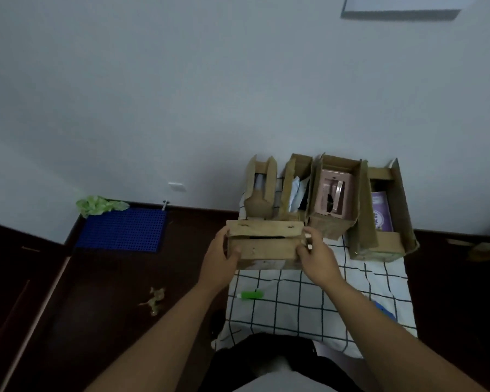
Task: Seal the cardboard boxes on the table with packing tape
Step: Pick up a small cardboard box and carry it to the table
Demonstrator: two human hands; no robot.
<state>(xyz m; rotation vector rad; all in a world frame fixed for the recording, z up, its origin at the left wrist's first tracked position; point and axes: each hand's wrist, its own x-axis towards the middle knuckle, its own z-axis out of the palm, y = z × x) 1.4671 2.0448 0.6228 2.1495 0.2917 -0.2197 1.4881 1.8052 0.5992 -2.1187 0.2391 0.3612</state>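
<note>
The left hand (224, 254) and the right hand (316, 254) clasp the two ends of a small flat brown cardboard box (263, 244), fingers curled around its sides, thumbs on the near face. It sits at the near edge of the box cluster on a white cloth with a dark grid pattern (309, 304) that covers the table. Its top flaps lie nearly closed, with a dark slit still showing between them, and no fresh strip of tape crosses that seam as far as I can tell.

Behind it stand four more brown cardboard boxes, all open: a narrow one with rounded flaps (259, 185), a second narrow one holding white packets (294, 182), a squarer one holding a pink plastic item (334, 193), and a wide one holding a purple book (382, 213). That makes five boxes, none visibly sealed, so I judge the work barely begun.

One green tube-like object (251, 295) lies on the cloth near the person. No roll of packing tape is clearly visible.
</note>
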